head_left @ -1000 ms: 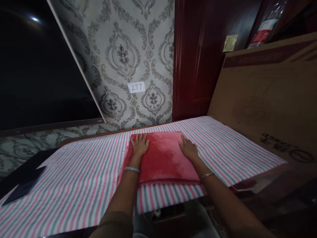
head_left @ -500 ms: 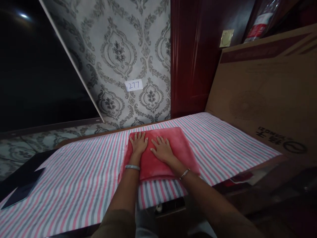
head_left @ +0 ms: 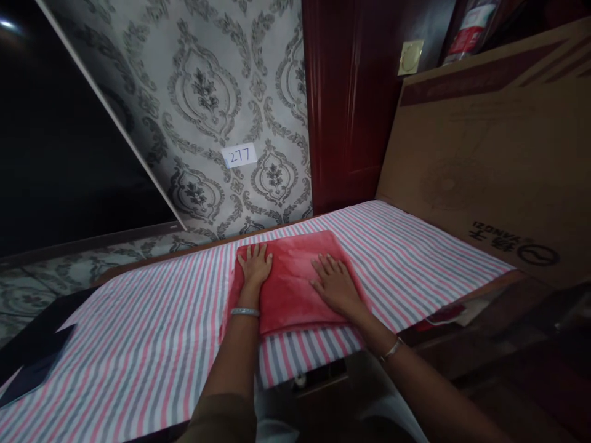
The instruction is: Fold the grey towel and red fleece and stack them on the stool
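A folded red plush cloth (head_left: pixel 290 289) lies flat on a striped tablecloth (head_left: pixel 170 320) in pink, grey and white. My left hand (head_left: pixel 255 266) rests palm down on its left part, fingers spread. On the right part, my right hand (head_left: pixel 336 284) is also laid flat with the fingers stretched out. Both hands touch the cloth's top and neither grips it. Lighter smoothed streaks show in the pile between them. A bracelet circles each wrist.
A large cardboard box (head_left: pixel 480 154) stands at the right end of the table, with a bottle (head_left: pixel 470 34) behind its top edge. At the left are a big dark screen (head_left: pixel 74 141) and a dark flat object (head_left: pixel 39 363). A paper marked 277 (head_left: pixel 239 155) is on the wall.
My right hand has slid to the right across the red cloth, leaving lighter streaks. My left hand stays at the cloth's left part. The camera view has shifted slightly.
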### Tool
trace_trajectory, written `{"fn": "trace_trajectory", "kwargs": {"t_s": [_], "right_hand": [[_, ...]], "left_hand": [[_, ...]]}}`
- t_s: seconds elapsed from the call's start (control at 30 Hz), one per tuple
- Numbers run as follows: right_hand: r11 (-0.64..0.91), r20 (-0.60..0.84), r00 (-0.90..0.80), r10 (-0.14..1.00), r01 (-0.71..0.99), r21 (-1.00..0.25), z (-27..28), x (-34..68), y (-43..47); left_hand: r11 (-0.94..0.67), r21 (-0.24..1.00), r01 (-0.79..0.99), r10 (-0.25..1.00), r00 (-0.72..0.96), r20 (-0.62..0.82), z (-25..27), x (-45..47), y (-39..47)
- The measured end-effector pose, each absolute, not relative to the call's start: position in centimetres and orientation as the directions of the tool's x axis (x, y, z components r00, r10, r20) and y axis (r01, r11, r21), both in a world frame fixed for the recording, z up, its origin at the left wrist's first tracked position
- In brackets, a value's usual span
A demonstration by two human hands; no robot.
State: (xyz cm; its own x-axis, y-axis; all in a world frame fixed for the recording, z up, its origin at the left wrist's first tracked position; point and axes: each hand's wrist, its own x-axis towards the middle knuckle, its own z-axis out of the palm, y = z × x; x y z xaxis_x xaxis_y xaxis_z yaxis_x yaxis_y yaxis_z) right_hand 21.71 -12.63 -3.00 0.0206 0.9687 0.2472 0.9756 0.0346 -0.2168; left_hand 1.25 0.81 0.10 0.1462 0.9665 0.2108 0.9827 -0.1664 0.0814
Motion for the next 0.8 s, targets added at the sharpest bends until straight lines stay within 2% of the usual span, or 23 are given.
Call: {"fn": "trace_trajectory", "kwargs": {"t_s": [0.3,0.4,0.53,0.67,0.8], "right_hand": [[-0.103,0.149,0.134,0.98,0.974,-0.201,-3.3,26.0,-15.0],[-0.034,0.217,0.083,0.973,0.975,-0.221,-0.8,25.7,-13.5],[0.161,0.314,-0.076,0.946,0.953,-0.256,3.5,21.9,-9.3],[0.197,0.225,-0.133,0.965,0.935,-0.295,4.9,17.6,-4.8],[0.173,0.211,-0.116,0.971,0.945,-0.278,2.4,17.0,-2.2]], "left_hand": [[-0.158,0.084,0.984,0.97,0.138,0.201,0.2,1.3,1.0],[-0.16,0.084,0.984,0.969,0.14,0.201,0.2,1.3,0.8],[-0.158,0.075,0.985,0.968,0.139,0.211,0.3,1.3,0.6],[-0.156,0.052,0.986,0.963,0.14,0.231,0.3,1.1,0.4],[-0.158,0.033,0.987,0.959,0.145,0.244,0.0,0.9,0.7]]}}
